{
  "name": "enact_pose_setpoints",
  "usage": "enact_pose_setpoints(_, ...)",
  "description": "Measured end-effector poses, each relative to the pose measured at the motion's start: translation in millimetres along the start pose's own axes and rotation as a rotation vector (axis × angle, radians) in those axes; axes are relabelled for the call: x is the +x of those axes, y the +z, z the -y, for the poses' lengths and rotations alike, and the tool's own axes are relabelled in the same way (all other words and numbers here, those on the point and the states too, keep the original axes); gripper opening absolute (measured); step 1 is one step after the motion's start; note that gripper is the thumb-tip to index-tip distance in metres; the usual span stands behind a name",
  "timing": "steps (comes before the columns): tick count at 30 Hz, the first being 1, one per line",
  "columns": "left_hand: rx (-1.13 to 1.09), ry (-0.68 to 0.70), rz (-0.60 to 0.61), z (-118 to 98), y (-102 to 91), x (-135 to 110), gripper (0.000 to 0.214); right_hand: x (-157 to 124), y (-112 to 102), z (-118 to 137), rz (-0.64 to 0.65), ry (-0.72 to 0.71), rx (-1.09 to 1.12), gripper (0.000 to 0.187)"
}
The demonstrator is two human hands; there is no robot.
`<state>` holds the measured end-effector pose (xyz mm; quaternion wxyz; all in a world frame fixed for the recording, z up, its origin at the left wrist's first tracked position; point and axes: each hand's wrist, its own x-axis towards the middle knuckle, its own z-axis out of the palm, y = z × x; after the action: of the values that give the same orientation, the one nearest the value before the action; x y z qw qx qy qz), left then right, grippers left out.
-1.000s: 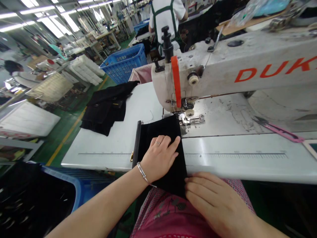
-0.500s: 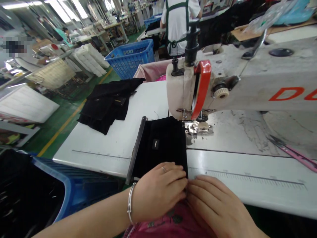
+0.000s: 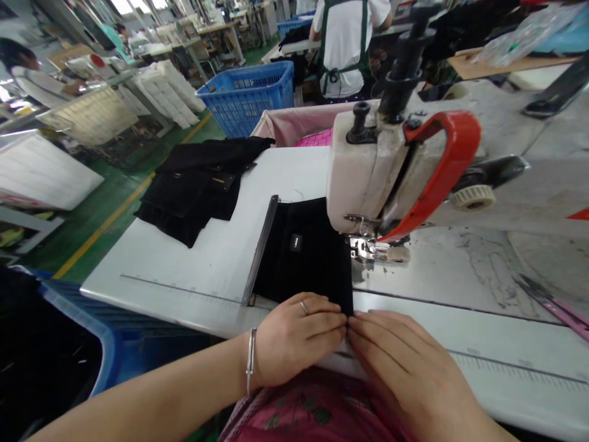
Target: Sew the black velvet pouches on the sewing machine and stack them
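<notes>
A black fabric piece (image 3: 313, 270) with a small dark label (image 3: 296, 242) lies flat on the white sewing table (image 3: 271, 178). Its right edge runs under the presser foot (image 3: 363, 248) of the sewing machine (image 3: 352, 175). Along its left side is a straight metal bar (image 3: 261, 245). My left hand (image 3: 299, 337), wearing a ring and a bracelet (image 3: 251, 361), grips the near right corner of the fabric with fingers together. My right hand (image 3: 409, 362) meets it at that same corner, fingertips closed on the edge; the thumbs are hidden.
Stacked black pieces (image 3: 193, 190) lie at the table's far left. Pink-handled scissors (image 3: 552, 304) rest on the right. A blue crate (image 3: 103, 325) of dark cloth stands at lower left, another blue crate (image 3: 248, 95) behind. Two other people (image 3: 345, 49) work farther off.
The fabric has moved slightly away from me along the presser foot, and both hands have moved with it. My view has shifted closer to the machine head.
</notes>
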<state>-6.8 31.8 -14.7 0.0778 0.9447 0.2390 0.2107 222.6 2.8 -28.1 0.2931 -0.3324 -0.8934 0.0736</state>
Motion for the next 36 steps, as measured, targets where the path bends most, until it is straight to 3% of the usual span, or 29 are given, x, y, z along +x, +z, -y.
enact_pose_setpoints(11,0.091,0.12,0.009,49,-1.0,25,0.021,30,-9,-43,0.174,-0.04,-0.083,0.027)
enact_pose_setpoints(19,0.056,0.156,0.0,82,5.2,39,0.023,37,3,-63,0.146,0.001,-0.148,0.034)
enact_pose_setpoints(29,0.137,0.079,0.022,109,5.8,61,0.021,42,7,-67,0.143,0.08,-0.192,0.031)
enact_pose_setpoints(36,0.169,-0.033,0.032,116,7.9,68,0.023,44,10,-70,0.112,0.092,-0.182,0.03)
